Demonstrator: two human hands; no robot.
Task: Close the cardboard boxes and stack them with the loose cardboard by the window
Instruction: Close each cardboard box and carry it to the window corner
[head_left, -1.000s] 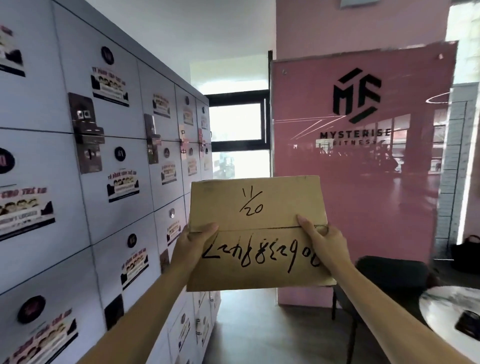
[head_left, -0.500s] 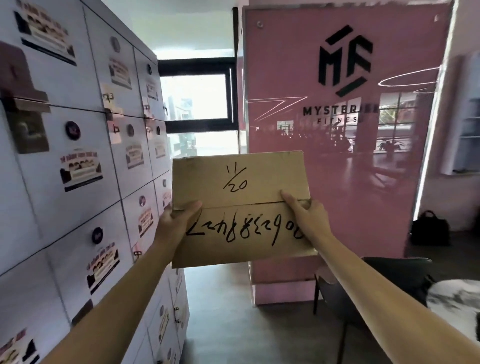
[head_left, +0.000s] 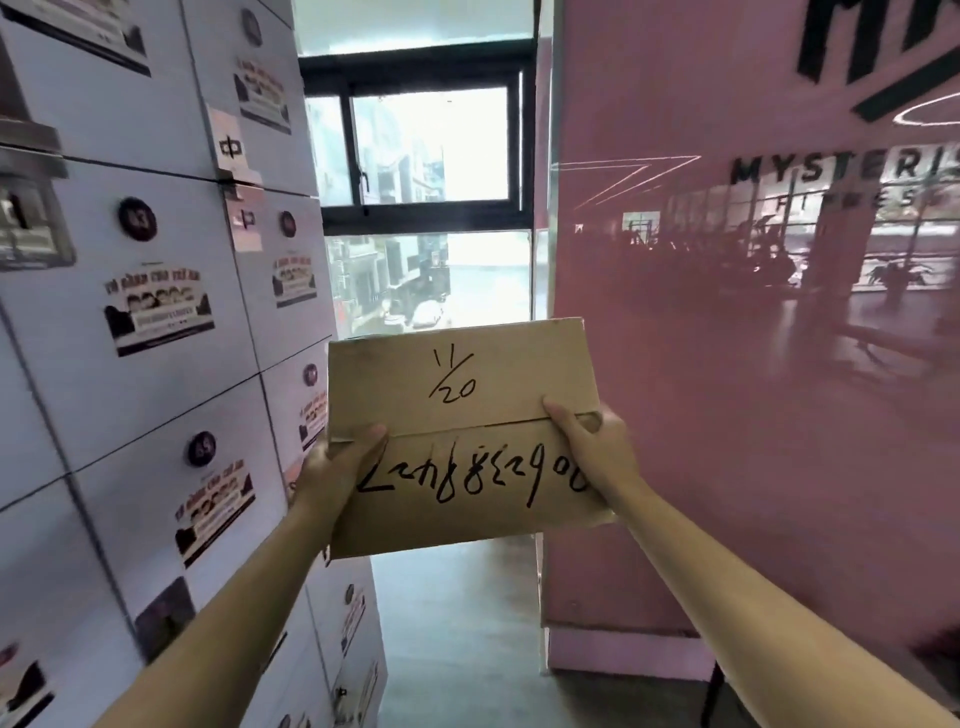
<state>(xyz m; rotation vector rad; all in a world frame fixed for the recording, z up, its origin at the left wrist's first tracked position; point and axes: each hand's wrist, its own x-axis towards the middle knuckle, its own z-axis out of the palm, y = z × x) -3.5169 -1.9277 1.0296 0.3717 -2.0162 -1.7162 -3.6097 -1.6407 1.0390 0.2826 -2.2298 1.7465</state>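
You hold the closed cardboard box (head_left: 462, 436) out in front of you at chest height, its flaps meeting along a centre seam and black handwriting across the top. Your left hand (head_left: 332, 467) grips its left edge and your right hand (head_left: 597, 452) its right, thumbs on the seam. White lockers (head_left: 156, 312) stand left, a pink glossy wall (head_left: 727, 364) right, the window (head_left: 426, 182) ahead.
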